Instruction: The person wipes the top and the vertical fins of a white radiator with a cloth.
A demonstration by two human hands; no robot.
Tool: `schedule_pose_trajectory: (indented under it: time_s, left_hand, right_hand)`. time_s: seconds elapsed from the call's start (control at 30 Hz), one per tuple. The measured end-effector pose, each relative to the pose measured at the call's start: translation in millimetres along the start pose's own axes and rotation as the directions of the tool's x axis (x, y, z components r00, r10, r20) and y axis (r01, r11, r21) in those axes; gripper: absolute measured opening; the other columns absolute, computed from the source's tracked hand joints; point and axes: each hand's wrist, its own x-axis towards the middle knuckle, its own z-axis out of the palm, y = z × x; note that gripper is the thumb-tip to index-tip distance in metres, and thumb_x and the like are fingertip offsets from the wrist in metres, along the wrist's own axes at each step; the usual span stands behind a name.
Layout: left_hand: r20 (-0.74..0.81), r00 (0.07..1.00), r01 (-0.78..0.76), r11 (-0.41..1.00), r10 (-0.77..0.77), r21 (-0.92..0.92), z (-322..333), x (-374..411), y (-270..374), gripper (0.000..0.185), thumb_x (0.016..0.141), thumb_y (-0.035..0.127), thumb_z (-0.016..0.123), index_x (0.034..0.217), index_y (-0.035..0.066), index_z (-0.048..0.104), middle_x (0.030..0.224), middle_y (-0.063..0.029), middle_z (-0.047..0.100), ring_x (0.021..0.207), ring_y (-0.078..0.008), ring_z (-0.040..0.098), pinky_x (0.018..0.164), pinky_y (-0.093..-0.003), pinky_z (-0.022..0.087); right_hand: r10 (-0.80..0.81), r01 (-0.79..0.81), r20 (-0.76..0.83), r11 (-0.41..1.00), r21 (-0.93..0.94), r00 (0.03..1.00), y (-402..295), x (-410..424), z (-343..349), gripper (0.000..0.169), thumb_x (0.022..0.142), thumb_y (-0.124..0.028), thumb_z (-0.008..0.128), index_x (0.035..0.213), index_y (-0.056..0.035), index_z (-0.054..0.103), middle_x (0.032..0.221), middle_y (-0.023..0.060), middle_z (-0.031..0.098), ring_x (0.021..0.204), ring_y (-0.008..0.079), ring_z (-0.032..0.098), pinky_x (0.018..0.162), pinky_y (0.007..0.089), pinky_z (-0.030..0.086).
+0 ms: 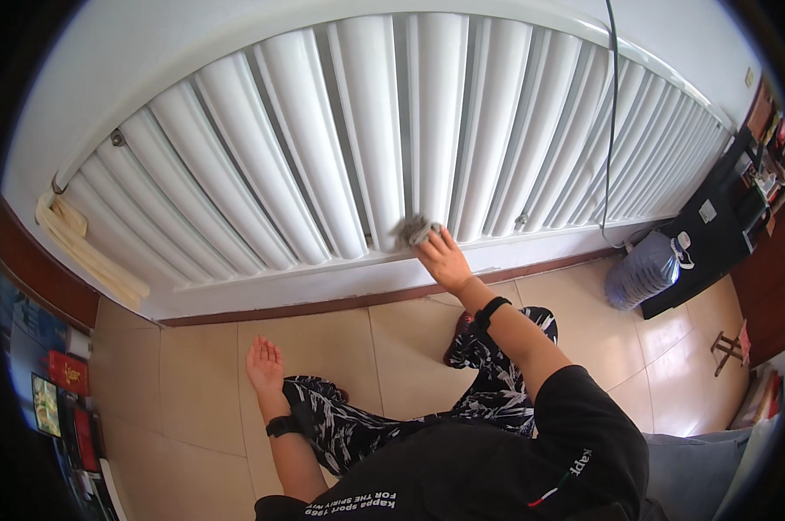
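My right hand [446,260] is shut on a crumpled grey cloth [418,232], which touches the lower end of a column of the white radiator [366,130]. The cloth is slightly blurred. My left hand [264,363] is held palm up above my knee, over the tiled floor, its fingers apart from anything. It holds nothing. A black band sits on each wrist. Vertical white columns span the radiator in front of me, with a pale rail along their lower ends.
A dark cable [612,130] hangs across the radiator's right part. A large blue plastic water bottle [643,270] stands on the floor beside a black cabinet [698,247]. Cream fabric [86,247] hangs at the radiator's left end. A small folding stool [728,352] is at the right.
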Motion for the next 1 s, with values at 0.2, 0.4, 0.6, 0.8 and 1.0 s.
schedule_pose_trajectory:
  time_s: [0.2,0.4,0.6,0.8,1.0]
  left_hand:
    - [0.060,0.998,0.005,0.999,-0.004,-0.032,-7.3,5.7,-3.1,0.031,0.086,0.025,0.057,0.110,0.006,0.059,0.099,-0.0032,0.062,0.088,-0.0163,0.057,0.082,-0.0322,0.049]
    - [-0.004,1.000,-0.006,1.000,0.006,-0.014,12.8,-5.1,-5.0,0.028,0.085,0.023,0.058,0.108,0.006,0.060,0.099,-0.0024,0.061,0.087,-0.0150,0.056,0.080,-0.0303,0.048]
    - [-0.004,1.000,0.000,1.000,0.000,0.012,24.9,-5.3,-11.2,0.027,0.085,0.022,0.058,0.106,0.006,0.061,0.097,-0.0015,0.061,0.085,-0.0152,0.056,0.078,-0.0302,0.049]
    - [-0.020,1.000,0.017,1.000,-0.017,0.017,17.0,-2.1,-9.0,0.027,0.086,0.023,0.057,0.107,0.007,0.061,0.097,-0.0014,0.061,0.085,-0.0157,0.056,0.079,-0.0311,0.048]
    - [0.024,0.999,0.021,1.000,-0.021,0.004,-1.1,5.4,-8.6,0.033,0.087,0.026,0.055,0.114,0.008,0.057,0.102,-0.0029,0.061,0.089,-0.0158,0.056,0.084,-0.0326,0.048]
  right_hand:
    - [-0.042,0.052,-0.058,0.981,0.185,0.997,16.8,25.9,-50.0,0.029,0.072,-0.008,0.057,0.101,-0.0069,0.061,0.105,0.0060,0.057,0.107,0.0270,0.050,0.082,0.0394,0.044]
    - [0.252,-0.191,-0.648,0.968,0.165,0.718,94.9,171.4,-180.8,0.043,0.066,0.011,0.051,0.103,-0.0077,0.062,0.107,0.0103,0.060,0.099,0.0320,0.053,0.087,0.0394,0.044]
    - [0.174,-0.216,-0.703,0.976,0.030,0.690,100.3,205.9,-176.2,0.050,0.065,0.008,0.056,0.114,-0.0034,0.059,0.114,0.0120,0.057,0.102,0.0332,0.050,0.089,0.0402,0.041]
    - [0.330,-0.338,-0.582,0.936,0.098,0.743,53.3,100.7,-78.8,0.046,0.071,0.010,0.053,0.116,-0.0003,0.058,0.114,0.0160,0.055,0.099,0.0339,0.051,0.088,0.0399,0.042]
    - [0.487,-0.443,-0.199,0.867,0.229,0.850,5.2,-6.9,-18.9,0.043,0.072,0.007,0.052,0.113,-0.0036,0.059,0.112,0.0113,0.055,0.098,0.0298,0.053,0.078,0.0349,0.051]
